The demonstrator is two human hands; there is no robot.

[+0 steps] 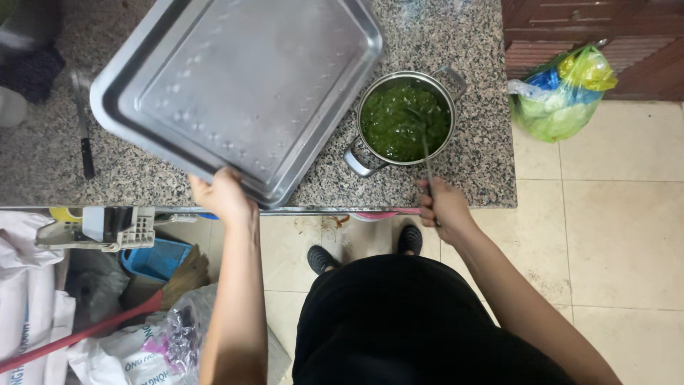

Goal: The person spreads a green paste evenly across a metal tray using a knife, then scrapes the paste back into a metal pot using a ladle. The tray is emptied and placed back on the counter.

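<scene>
Right now my left hand [222, 194] is clamped on the near edge of a big steel tray [242, 93], thumb on top, fingers hidden below the rim. The tray is tipped up at an angle over the speckled granite surface [470, 164], its far corner running out of view at the top, and its bed is bare with rows of small dimples. My right hand [443, 203] is closed around the thin handle of a ladle [426, 153], right at the near edge of the surface. The ladle's other end sits down in the thick green mash that fills a steel pot [406, 117]. That pot stands on the surface just beside the tray's right corner, with one loop handle pointing toward me and the other away.

Over to the left, a dark-handled knife [84, 139] lies flat on the surface, well apart from the tray. On the tiled floor to the right sits a green and blue plastic bag [563, 93]. Down by my left side there are white sacks [32, 299], a blue basin [153, 258] and a red broom handle [85, 334]. My dark shoes [322, 258] show under the surface's edge.
</scene>
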